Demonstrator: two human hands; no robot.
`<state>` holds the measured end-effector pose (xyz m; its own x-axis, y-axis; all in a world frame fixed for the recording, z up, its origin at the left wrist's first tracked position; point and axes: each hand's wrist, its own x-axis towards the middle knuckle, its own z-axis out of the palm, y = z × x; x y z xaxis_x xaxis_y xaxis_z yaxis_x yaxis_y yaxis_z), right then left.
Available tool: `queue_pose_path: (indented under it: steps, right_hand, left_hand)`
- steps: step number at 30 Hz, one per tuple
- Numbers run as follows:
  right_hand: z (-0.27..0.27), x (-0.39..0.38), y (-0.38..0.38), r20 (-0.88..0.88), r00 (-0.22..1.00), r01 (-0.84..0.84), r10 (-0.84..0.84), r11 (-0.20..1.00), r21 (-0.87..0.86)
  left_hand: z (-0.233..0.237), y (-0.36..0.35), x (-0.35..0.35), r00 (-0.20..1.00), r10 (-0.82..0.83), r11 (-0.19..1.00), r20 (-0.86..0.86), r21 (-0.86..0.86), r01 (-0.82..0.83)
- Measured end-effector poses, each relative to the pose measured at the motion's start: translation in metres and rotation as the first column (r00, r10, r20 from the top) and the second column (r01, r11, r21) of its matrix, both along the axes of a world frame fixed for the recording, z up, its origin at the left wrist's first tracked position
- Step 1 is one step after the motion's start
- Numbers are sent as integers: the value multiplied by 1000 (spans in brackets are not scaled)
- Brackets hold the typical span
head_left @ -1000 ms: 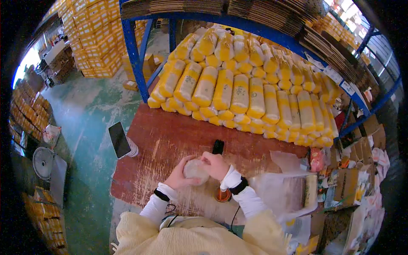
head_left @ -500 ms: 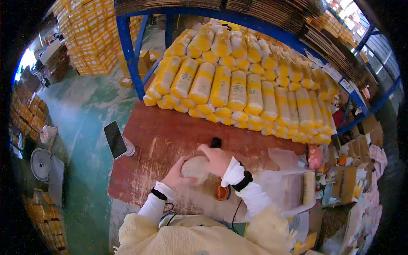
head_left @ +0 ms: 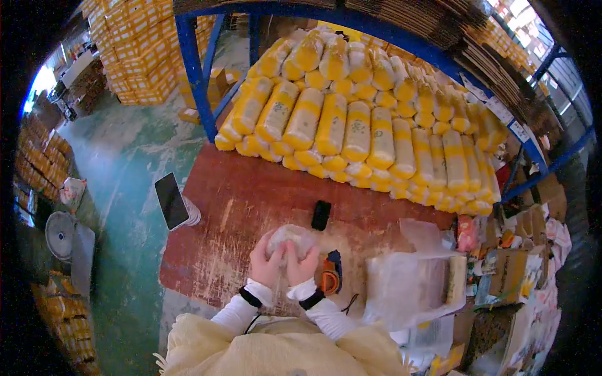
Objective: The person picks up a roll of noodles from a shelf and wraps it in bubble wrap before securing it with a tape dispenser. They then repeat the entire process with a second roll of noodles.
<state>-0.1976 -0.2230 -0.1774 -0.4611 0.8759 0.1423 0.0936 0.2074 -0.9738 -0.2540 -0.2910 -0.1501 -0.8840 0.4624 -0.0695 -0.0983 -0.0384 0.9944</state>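
A pale, translucent wrapped bundle [head_left: 293, 235] rests near the front of the red-brown worn table [head_left: 219, 207]. My left hand [head_left: 266, 262] holds its left side, fingers curled round it. On its right side my right hand [head_left: 302, 262] grips the same bundle, and the two thumbs lie close together on its near face. Just right of my right hand lies an orange and dark tool [head_left: 330, 273], perhaps a tape dispenser. A small black object [head_left: 321, 215] lies beyond the bundle.
Yellow-and-white wrapped rolls [head_left: 332, 125] are stacked across the back under a blue frame [head_left: 194, 75]. A phone [head_left: 171, 202] leans on a white roll at the left edge. Plastic sheeting [head_left: 407, 288] and cardboard boxes [head_left: 505, 272] lie at the right.
My right hand has come down and left from above the bundle to its near right side. My left hand has shifted slightly. The black object and orange tool are now more exposed.
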Motion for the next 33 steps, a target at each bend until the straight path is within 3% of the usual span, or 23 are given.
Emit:
queue_pose_path:
  steps: [3, 6, 7, 8, 10, 13, 16, 20, 23, 25, 28, 29, 31, 33]
  right_hand:
    - [-1, 8, 2, 130, 975, -207, 178, 941, 267]
    - [-1, 20, 11, 246, 907, -421, 342, 736, 531]
    - [3, 17, 19, 86, 854, -520, 512, 841, 148]
    - [16, 12, 27, -128, 851, -525, 510, 814, -247]
    - [5, 0, 41, -311, 782, -592, 540, 799, -102]
    - [40, -12, 61, -129, 582, -813, 803, 576, -80]
    - [33, -19, 70, -88, 482, -869, 871, 464, -171]
    - [7, -10, 60, 19, 632, -775, 775, 632, 29]
    - [14, -4, 49, 41, 716, -695, 697, 705, 137]
    - [25, 1, 39, 113, 774, -630, 623, 741, 233]
    - [33, 14, 25, -42, 798, -564, 602, 768, 303]
    - [35, 21, 23, -108, 789, -573, 605, 788, 227]
    - [36, 44, 25, -239, 772, -592, 589, 803, 70]
    - [-4, 84, 53, -39, 901, -433, 432, 894, -111]
  left_hand:
    - [18, -1, 4, 985, 111, 991, -136, -60, -120]
    - [20, -5, 1, 979, 112, 993, -169, -21, -117]
    - [11, -6, 0, 978, 116, 992, -174, -31, -123]
    - [7, -8, 0, 977, 119, 991, -179, -40, -128]
    - [8, -7, 0, 981, 130, 991, -141, -20, -134]
    - [9, -3, -4, 998, 57, 996, 10, 74, -57]
    - [10, -4, -9, 994, -73, 990, 82, 130, 62]
    - [6, -25, -28, 921, -385, 891, -55, 239, 386]
    - [23, -28, -30, 821, -390, 901, -418, 12, 434]
    - [17, -35, -30, 710, -478, 878, -518, -246, 411]
    - [11, -38, -34, 526, -470, 882, -709, -349, 317]
    - [9, -37, -34, 458, -436, 897, -775, -334, 289]
    - [0, -34, -27, 431, -399, 915, -809, -319, 248]
    - [-3, -29, -17, 428, -345, 939, -836, -307, 157]
